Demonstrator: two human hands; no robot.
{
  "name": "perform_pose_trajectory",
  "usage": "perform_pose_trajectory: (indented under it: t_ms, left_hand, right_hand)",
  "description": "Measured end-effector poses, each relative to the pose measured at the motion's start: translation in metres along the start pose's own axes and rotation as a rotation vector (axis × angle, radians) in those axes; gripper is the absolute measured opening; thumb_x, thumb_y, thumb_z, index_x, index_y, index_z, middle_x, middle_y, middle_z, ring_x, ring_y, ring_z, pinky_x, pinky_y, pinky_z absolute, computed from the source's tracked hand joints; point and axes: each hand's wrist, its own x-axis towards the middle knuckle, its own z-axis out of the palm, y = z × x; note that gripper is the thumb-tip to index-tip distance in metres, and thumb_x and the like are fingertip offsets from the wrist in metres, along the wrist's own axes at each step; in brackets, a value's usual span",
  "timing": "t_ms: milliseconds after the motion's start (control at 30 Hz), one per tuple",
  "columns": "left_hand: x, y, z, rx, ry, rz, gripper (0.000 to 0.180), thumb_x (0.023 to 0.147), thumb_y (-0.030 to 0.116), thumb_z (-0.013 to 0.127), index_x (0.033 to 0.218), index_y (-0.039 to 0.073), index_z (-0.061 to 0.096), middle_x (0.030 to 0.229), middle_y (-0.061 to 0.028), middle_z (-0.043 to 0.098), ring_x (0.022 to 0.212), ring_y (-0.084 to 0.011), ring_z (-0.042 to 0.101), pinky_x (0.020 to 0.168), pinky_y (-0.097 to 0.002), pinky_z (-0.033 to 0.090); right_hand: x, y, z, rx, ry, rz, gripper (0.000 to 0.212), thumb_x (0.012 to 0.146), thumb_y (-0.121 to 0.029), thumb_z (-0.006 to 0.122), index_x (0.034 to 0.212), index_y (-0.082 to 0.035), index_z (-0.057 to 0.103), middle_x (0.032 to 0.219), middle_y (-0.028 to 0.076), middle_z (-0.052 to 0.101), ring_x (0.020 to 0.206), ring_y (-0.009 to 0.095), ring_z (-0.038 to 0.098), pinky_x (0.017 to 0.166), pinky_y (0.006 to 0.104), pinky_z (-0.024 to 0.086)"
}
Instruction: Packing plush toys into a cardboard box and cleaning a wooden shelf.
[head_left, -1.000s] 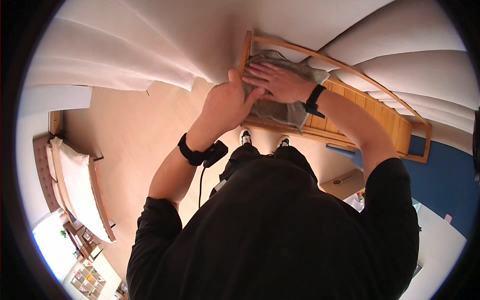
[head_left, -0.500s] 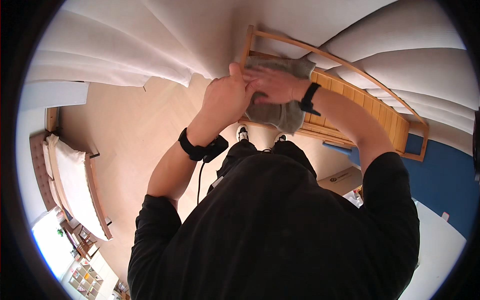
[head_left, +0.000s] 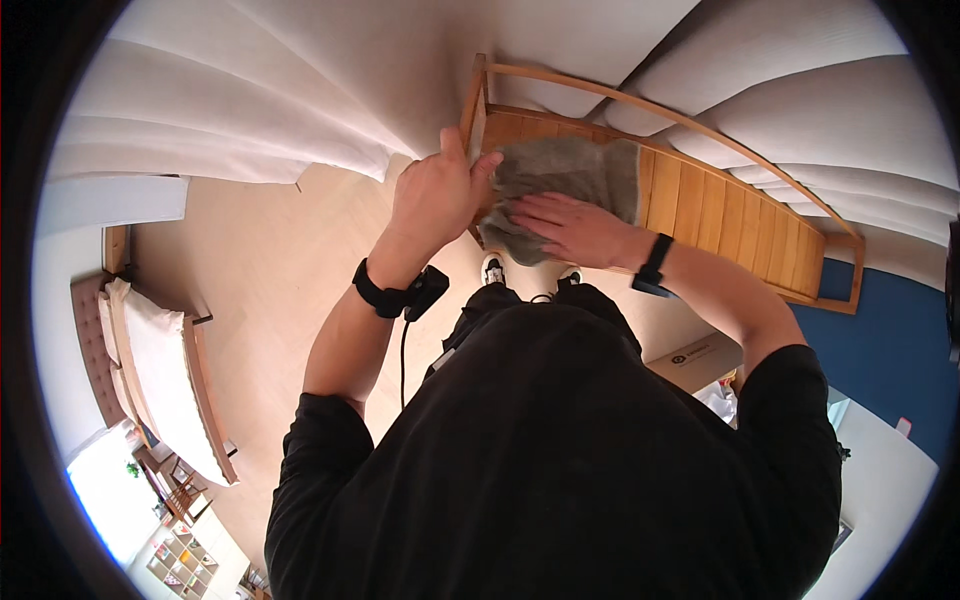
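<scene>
A grey-green cloth (head_left: 590, 170) lies rumpled over the slats at the left end of a slatted wooden rack (head_left: 745, 210). My right hand (head_left: 575, 228) rests palm down on the cloth's near part, its fingers stretched out flat toward the left. At the rack's left end, my left hand (head_left: 432, 200) is wrapped over the end rail, with the thumb pointing right beside the cloth. Its index finger reaches up along the wood, and the remaining fingers are mostly hidden. A black strap with a small box (head_left: 428, 293) circles my left wrist; a black band (head_left: 655, 265) is on my right.
White curtains (head_left: 220, 110) hang at the far left and behind the rack. A curved rail (head_left: 690, 122) runs along the rack's far side. My shoes (head_left: 493, 268) stand just in front of it. A cardboard box (head_left: 697, 362) sits at right, and a bed (head_left: 165, 380) at left.
My right hand has moved right and nearer, away from my left hand. The cloth lies spread differently, baring slats at its far side. My left hand has shifted slightly left and nearer.
</scene>
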Motion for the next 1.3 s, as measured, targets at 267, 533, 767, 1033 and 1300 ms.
perform_pose_trajectory:
  t_ms: [267,533,767,1033,1300]
  left_hand:
    - [0.000,0.002,0.000,0.021,0.060,0.033,0.051,0.104,0.045,0.059,0.101,-0.003,0.043,0.070,-0.0261,0.067,0.069,-0.0457,0.069,0.062,-0.0531,0.054]
    - [0.002,0.003,0.002,0.035,0.073,0.054,0.051,0.104,0.045,0.059,0.100,-0.003,0.044,0.069,-0.0256,0.067,0.070,-0.0461,0.070,0.061,-0.0532,0.054]
    - [0.003,-0.001,0.003,0.072,0.102,0.047,0.051,0.105,0.046,0.056,0.100,-0.003,0.045,0.070,-0.0257,0.068,0.071,-0.0465,0.070,0.063,-0.0543,0.055]
    - [0.000,0.003,0.002,0.041,0.099,0.011,0.051,0.105,0.047,0.057,0.100,-0.002,0.045,0.072,-0.0262,0.069,0.073,-0.0461,0.071,0.064,-0.0544,0.055]
    - [0.003,0.003,0.000,0.055,0.080,0.007,0.051,0.106,0.048,0.055,0.101,-0.003,0.046,0.072,-0.0255,0.069,0.072,-0.0459,0.070,0.064,-0.0535,0.055]
  right_hand:
    - [0.002,0.066,-0.018,-0.241,0.214,0.247,0.062,0.097,-0.024,0.067,0.155,-0.013,0.046,0.157,0.012,0.048,0.144,0.032,0.045,0.122,0.0465,0.036]
    - [0.040,0.088,-0.019,-0.274,0.241,0.115,0.043,0.096,-0.019,0.066,0.139,-0.012,0.061,0.150,0.006,0.055,0.132,0.031,0.053,0.115,0.0433,0.045]
    - [0.042,0.064,-0.016,-0.199,0.186,-0.018,0.042,0.092,-0.017,0.066,0.134,-0.009,0.064,0.143,0.007,0.060,0.130,0.030,0.053,0.114,0.0436,0.043]
    - [0.029,0.027,0.005,-0.037,0.143,-0.179,0.036,0.094,-0.018,0.064,0.128,-0.007,0.067,0.140,0.011,0.062,0.131,0.031,0.055,0.117,0.0450,0.041]
    - [0.042,0.091,-0.021,-0.350,0.249,0.155,0.050,0.100,-0.021,0.059,0.149,-0.011,0.053,0.156,0.012,0.050,0.143,0.032,0.046,0.124,0.0457,0.033]
